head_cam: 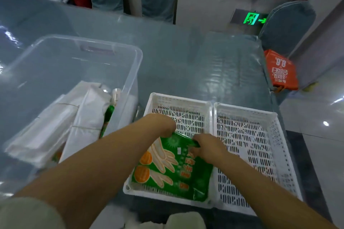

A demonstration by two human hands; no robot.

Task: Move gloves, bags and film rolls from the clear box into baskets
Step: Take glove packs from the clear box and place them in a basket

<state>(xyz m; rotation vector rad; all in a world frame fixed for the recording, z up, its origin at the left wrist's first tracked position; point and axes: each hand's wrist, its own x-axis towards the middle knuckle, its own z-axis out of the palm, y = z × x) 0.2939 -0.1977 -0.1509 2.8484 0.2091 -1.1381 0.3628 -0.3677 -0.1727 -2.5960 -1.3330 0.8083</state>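
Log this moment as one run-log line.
left hand: grips glove pack | right hand: grips it too | pack: in left basket | right basket: nothing inside

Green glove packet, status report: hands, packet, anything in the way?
Left hand and right hand both grip green glove packet. Packet inside left white slotted basket. Nothing in the way.

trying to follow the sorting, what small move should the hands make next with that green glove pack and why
Probably let go. The green glove pack already lies in the left basket, with the left hand and right hand gripping its far edge. White bags wait in the clear box.
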